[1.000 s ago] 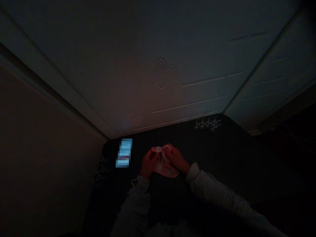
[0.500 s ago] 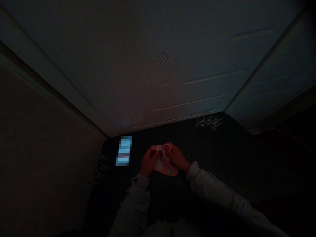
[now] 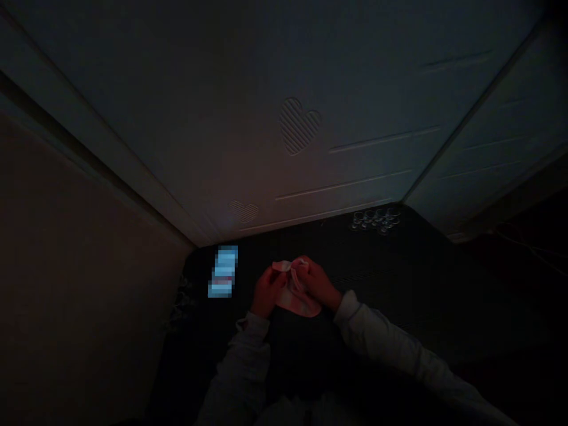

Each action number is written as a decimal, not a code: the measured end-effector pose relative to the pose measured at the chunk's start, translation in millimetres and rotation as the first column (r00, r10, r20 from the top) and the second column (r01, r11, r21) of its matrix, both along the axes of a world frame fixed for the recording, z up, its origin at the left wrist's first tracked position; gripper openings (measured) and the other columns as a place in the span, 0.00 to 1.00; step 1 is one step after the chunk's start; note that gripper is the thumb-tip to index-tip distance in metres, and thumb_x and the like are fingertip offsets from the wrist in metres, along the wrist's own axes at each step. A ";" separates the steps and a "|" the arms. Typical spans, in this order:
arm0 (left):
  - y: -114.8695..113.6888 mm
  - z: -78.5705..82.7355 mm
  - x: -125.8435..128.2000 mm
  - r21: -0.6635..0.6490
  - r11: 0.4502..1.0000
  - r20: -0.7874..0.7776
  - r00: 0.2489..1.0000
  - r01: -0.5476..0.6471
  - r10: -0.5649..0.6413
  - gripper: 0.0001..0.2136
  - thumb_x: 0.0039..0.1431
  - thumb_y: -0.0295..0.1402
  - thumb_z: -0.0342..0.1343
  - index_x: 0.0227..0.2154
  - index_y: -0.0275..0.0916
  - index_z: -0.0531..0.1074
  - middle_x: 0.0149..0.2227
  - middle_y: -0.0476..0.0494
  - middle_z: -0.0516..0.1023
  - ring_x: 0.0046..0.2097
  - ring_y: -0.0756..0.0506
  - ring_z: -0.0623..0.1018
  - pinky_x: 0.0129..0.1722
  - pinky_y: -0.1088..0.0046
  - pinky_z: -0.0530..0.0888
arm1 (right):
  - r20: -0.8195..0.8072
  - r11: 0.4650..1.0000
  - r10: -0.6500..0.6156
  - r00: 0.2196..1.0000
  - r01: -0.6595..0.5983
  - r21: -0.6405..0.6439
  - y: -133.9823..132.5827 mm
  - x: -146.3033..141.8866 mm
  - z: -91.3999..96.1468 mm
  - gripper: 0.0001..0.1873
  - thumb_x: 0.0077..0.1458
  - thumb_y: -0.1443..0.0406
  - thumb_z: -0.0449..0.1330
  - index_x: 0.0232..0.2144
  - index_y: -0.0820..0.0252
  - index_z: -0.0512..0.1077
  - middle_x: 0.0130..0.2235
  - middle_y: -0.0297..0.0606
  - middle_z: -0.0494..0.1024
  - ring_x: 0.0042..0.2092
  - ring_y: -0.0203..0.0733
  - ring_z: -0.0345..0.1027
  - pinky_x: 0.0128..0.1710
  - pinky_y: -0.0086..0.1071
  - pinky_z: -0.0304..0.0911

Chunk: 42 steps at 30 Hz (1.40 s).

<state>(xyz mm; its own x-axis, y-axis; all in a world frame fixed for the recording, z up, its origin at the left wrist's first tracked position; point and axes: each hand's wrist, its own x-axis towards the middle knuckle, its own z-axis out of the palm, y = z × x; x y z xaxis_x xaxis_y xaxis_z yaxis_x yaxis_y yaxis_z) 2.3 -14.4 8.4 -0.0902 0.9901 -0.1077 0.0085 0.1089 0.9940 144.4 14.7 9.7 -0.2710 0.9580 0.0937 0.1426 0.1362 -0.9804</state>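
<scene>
Both hands are closed on a small piece of soft pinkish cloth (image 3: 298,304) with paler patches; its exact kind is hard to tell in the dim light. My left hand (image 3: 267,292) pinches the cloth's upper left edge. On the other side, my right hand (image 3: 320,285) grips the upper right part with bent fingers. Between the hands the fabric is gathered into folds, and its wider rounded end hangs below them, over the dark table top (image 3: 293,349). Some of the fingertips are hidden in the folds.
A glowing, blurred-out screen (image 3: 223,272) lies left of my hands. Several small clear glass-like pieces (image 3: 376,220) stand at the back right, and more faint ones (image 3: 181,299) at the left edge. Behind rises a pale panel (image 3: 213,118) with grooved hearts.
Hardly anything differs. Both hands keep the same hold on the cloth in the same place, and the view has shifted only very slightly.
</scene>
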 end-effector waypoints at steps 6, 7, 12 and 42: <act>-0.1 -0.2 -0.4 -0.003 1.000 0.001 1.000 -0.003 0.003 0.13 0.46 0.37 0.54 0.34 0.36 0.69 0.34 0.45 0.75 0.37 0.46 0.73 0.37 0.72 0.68 | 0.009 1.000 -0.001 1.000 0.001 0.011 1.8 -0.7 -4.8 0.10 0.52 0.61 0.47 0.29 0.61 0.65 0.28 0.32 0.67 0.30 0.34 0.60 0.28 0.27 0.56; -0.2 0.0 -0.4 0.000 1.000 -0.002 1.000 0.000 0.000 0.13 0.46 0.36 0.54 0.34 0.36 0.69 0.34 0.45 0.75 0.37 0.46 0.73 0.36 0.72 0.68 | 0.006 1.000 0.003 1.000 -0.003 0.011 2.0 -0.8 -5.4 0.10 0.52 0.61 0.47 0.29 0.61 0.65 0.27 0.32 0.66 0.29 0.34 0.60 0.28 0.27 0.56; -0.3 -1.7 -1.1 0.017 1.000 0.031 0.999 0.010 -0.011 0.13 0.46 0.36 0.54 0.35 0.37 0.69 0.35 0.44 0.75 0.38 0.46 0.73 0.37 0.72 0.68 | 0.003 1.000 -0.002 1.000 0.002 0.023 1.8 -0.6 -5.9 0.10 0.52 0.62 0.47 0.29 0.61 0.65 0.27 0.32 0.66 0.29 0.34 0.59 0.28 0.27 0.56; -0.2 -2.3 -1.0 0.016 1.000 0.018 1.000 0.022 -0.022 0.13 0.47 0.36 0.53 0.36 0.36 0.68 0.36 0.45 0.74 0.39 0.46 0.73 0.38 0.72 0.68 | -0.008 1.000 -0.005 1.000 0.005 0.004 1.6 -0.7 -4.3 0.10 0.52 0.61 0.48 0.29 0.61 0.65 0.27 0.32 0.66 0.29 0.34 0.59 0.28 0.27 0.56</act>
<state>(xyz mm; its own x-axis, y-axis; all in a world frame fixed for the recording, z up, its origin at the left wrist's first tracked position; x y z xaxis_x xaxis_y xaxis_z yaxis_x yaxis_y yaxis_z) 1.3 -14.6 6.1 -0.0664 0.9935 -0.0929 -0.0070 0.0927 0.9957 143.7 16.3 5.4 -0.2654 0.9590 0.0994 0.1355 0.1392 -0.9810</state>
